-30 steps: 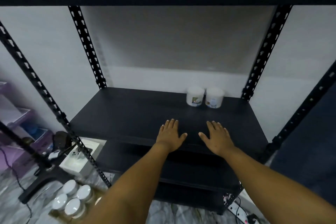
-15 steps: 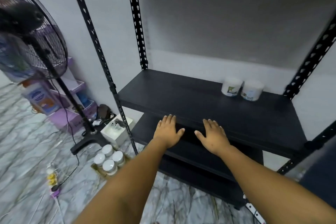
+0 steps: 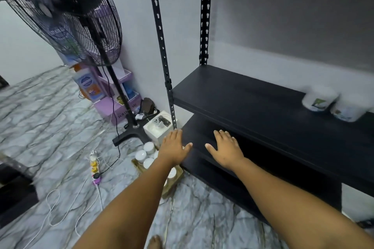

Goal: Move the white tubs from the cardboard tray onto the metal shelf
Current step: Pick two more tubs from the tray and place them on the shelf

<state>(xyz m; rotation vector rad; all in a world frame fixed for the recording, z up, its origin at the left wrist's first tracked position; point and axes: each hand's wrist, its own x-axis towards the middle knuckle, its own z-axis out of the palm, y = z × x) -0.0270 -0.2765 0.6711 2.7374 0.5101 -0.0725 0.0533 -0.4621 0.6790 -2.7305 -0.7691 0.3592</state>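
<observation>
Two white tubs stand side by side, touching or nearly so, at the back right of the metal shelf. More tubs sit in the cardboard tray on the floor, just beside the shelf's front left post.

Risks, as judged: the tray lies low and close against the post, so an arm lifting a tub could knock the post or the edge of the lower board. A power strip and loose white cables lie on the floor left of the tray and could catch a foot. A tub gripped only by its lid might come apart; how firmly the lids sit cannot be told.

Left hand: flat, fingers spread, empty, above the tray and covering part of it; contact with a tub cannot be told. Right hand: likewise spread and empty, in front of the lower board, right of the tray.
</observation>
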